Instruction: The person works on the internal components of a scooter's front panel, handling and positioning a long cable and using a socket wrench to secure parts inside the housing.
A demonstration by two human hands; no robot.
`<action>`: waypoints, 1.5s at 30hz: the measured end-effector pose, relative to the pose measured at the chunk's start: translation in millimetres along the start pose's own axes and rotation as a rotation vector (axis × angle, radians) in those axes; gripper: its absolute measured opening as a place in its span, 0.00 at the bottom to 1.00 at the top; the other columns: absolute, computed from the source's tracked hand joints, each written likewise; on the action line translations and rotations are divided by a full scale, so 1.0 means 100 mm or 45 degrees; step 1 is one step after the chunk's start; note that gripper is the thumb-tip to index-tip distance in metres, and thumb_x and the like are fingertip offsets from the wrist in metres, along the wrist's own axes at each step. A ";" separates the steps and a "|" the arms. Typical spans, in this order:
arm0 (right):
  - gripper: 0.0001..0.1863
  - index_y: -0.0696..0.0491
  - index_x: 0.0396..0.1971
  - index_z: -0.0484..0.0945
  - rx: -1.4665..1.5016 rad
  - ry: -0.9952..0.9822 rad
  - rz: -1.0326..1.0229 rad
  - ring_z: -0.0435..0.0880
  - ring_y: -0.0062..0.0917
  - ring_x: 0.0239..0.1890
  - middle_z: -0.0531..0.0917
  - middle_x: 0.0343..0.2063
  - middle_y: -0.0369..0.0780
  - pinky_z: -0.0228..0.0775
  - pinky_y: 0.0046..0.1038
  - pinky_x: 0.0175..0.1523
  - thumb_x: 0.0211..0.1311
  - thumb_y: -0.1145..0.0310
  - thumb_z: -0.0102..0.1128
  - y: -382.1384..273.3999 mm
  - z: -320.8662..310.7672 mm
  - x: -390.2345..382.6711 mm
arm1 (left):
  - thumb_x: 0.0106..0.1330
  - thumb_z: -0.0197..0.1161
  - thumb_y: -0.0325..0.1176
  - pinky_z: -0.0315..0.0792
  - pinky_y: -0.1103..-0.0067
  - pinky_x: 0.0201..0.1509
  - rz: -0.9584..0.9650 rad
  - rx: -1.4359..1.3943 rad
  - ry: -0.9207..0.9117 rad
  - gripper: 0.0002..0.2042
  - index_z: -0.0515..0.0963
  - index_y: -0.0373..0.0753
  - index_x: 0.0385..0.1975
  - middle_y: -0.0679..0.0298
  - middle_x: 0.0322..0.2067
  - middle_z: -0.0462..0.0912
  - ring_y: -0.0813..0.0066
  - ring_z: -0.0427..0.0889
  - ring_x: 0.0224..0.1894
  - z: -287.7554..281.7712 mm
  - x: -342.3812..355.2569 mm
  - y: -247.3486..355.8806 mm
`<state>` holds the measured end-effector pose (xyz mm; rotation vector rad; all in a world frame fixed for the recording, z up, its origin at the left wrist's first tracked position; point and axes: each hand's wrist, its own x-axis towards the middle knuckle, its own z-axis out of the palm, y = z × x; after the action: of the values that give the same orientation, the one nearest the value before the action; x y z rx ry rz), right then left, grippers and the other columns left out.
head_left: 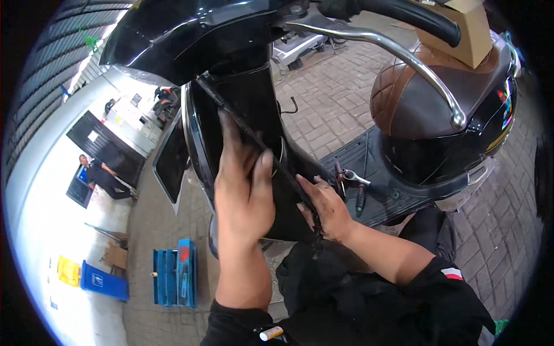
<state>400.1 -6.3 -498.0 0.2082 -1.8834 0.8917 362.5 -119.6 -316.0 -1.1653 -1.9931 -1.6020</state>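
Note:
A long black cable (277, 164) slants down from under the scooter's dark front cover (190, 37) toward my lap. My left hand (245, 193) is around its upper part, thumb on one side and fingers on the other, partly hidden behind it. Lower down, my right hand (329, 209) grips the same cable between thumb and fingers; its lower end hangs by my dark clothing. Behind both hands stands the scooter's glossy black leg shield (251, 98).
On the scooter's footboard (381, 199) lie a ratchet wrench (356, 177) and a screwdriver (360, 199). A brake lever (392, 49) juts out above. A cardboard box (461, 34) sits on the brown seat (415, 86). At left are an opened blue toolbox (175, 277) and a person (104, 177) by the wall.

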 end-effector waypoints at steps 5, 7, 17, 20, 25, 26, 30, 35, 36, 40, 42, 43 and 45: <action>0.33 0.55 0.67 0.70 0.103 -0.001 0.116 0.81 0.45 0.42 0.79 0.41 0.48 0.73 0.38 0.57 0.61 0.72 0.67 0.00 0.02 -0.01 | 0.67 0.67 0.32 0.74 0.71 0.59 0.551 0.450 0.288 0.17 0.82 0.28 0.52 0.51 0.50 0.85 0.63 0.85 0.52 -0.44 0.25 0.05; 0.29 0.55 0.64 0.74 0.257 0.006 0.177 0.81 0.42 0.41 0.79 0.40 0.47 0.74 0.36 0.53 0.61 0.70 0.68 0.04 0.02 -0.03 | 0.65 0.70 0.36 0.71 0.69 0.63 0.520 0.799 0.314 0.20 0.82 0.29 0.53 0.49 0.50 0.85 0.57 0.83 0.55 -0.51 0.55 -0.01; 0.22 0.51 0.54 0.68 1.761 -0.084 1.267 0.87 0.27 0.41 0.78 0.37 0.35 0.87 0.34 0.44 0.68 0.61 0.69 0.06 0.15 -0.07 | 0.64 0.73 0.41 0.72 0.69 0.64 0.525 0.811 0.237 0.22 0.82 0.33 0.53 0.50 0.51 0.86 0.59 0.84 0.55 -0.40 0.90 -0.25; 0.25 0.50 0.55 0.66 1.847 -0.047 1.378 0.86 0.25 0.37 0.76 0.35 0.35 0.87 0.33 0.40 0.68 0.59 0.69 0.00 0.19 -0.08 | 0.64 0.73 0.40 0.72 0.70 0.64 0.518 0.831 0.298 0.21 0.83 0.34 0.53 0.52 0.48 0.87 0.61 0.85 0.54 -0.39 0.88 -0.25; 0.29 0.51 0.56 0.64 1.634 0.068 1.480 0.77 0.21 0.31 0.74 0.35 0.34 0.84 0.31 0.34 0.67 0.54 0.70 -0.13 0.30 -0.04 | 0.64 0.74 0.41 0.72 0.70 0.63 0.547 0.879 0.355 0.21 0.83 0.35 0.53 0.54 0.47 0.88 0.62 0.85 0.53 -0.36 0.86 -0.26; 0.29 0.51 0.56 0.64 1.574 0.101 1.491 0.75 0.20 0.31 0.73 0.35 0.34 0.84 0.30 0.33 0.67 0.53 0.69 -0.14 0.31 -0.02 | 0.64 0.74 0.41 0.72 0.69 0.64 0.551 0.909 0.355 0.21 0.83 0.35 0.53 0.54 0.47 0.88 0.62 0.85 0.53 -0.37 0.86 -0.26; 0.41 0.59 0.63 0.61 1.426 0.207 1.413 0.76 0.23 0.40 0.76 0.44 0.41 0.79 0.28 0.40 0.64 0.47 0.72 -0.15 0.29 0.00 | 0.62 0.75 0.44 0.71 0.67 0.65 0.581 0.906 0.331 0.24 0.82 0.36 0.53 0.54 0.47 0.88 0.60 0.85 0.54 -0.37 0.88 -0.26; 0.42 0.60 0.63 0.62 1.288 0.082 1.293 0.76 0.21 0.38 0.77 0.40 0.39 0.75 0.25 0.39 0.65 0.44 0.69 -0.06 0.19 0.03 | 0.61 0.75 0.47 0.68 0.64 0.67 0.544 0.869 0.309 0.24 0.83 0.38 0.52 0.53 0.49 0.87 0.58 0.84 0.56 -0.39 0.91 -0.26; 0.41 0.60 0.63 0.63 1.317 0.041 1.358 0.75 0.20 0.37 0.77 0.38 0.38 0.74 0.25 0.39 0.65 0.44 0.69 -0.06 0.17 0.02 | 0.61 0.75 0.47 0.68 0.63 0.68 0.555 0.902 0.315 0.24 0.83 0.38 0.51 0.53 0.49 0.87 0.57 0.84 0.56 -0.39 0.92 -0.26; 0.38 0.59 0.60 0.66 1.373 -0.028 1.469 0.74 0.19 0.35 0.75 0.32 0.35 0.70 0.24 0.38 0.66 0.45 0.69 -0.06 0.13 0.00 | 0.61 0.75 0.48 0.67 0.63 0.68 0.571 0.824 0.286 0.24 0.83 0.39 0.51 0.54 0.49 0.87 0.56 0.83 0.57 -0.39 0.94 -0.28; 0.35 0.59 0.58 0.67 1.384 -0.020 1.452 0.73 0.18 0.34 0.74 0.32 0.34 0.69 0.24 0.38 0.67 0.45 0.68 -0.07 0.12 -0.01 | 0.61 0.75 0.48 0.67 0.62 0.69 0.537 0.840 0.307 0.24 0.83 0.39 0.51 0.54 0.49 0.87 0.56 0.84 0.56 -0.39 0.95 -0.29; 0.34 0.58 0.57 0.68 1.395 -0.021 1.444 0.73 0.18 0.34 0.74 0.32 0.34 0.69 0.23 0.38 0.67 0.46 0.68 -0.07 0.11 -0.02 | 0.61 0.75 0.49 0.67 0.62 0.69 0.558 0.827 0.297 0.24 0.83 0.39 0.51 0.54 0.49 0.87 0.56 0.84 0.56 -0.39 0.95 -0.30; 0.31 0.57 0.55 0.69 1.384 -0.011 1.442 0.73 0.18 0.33 0.75 0.32 0.34 0.69 0.23 0.38 0.68 0.47 0.68 -0.05 0.10 -0.01 | 0.61 0.75 0.49 0.66 0.62 0.69 0.559 0.839 0.286 0.24 0.83 0.39 0.51 0.55 0.48 0.87 0.56 0.83 0.56 -0.40 0.95 -0.30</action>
<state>395.8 -17.2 -498.8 -0.2628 -1.2170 2.6188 272.6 -120.5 -257.3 -1.0011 -1.7478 -0.7344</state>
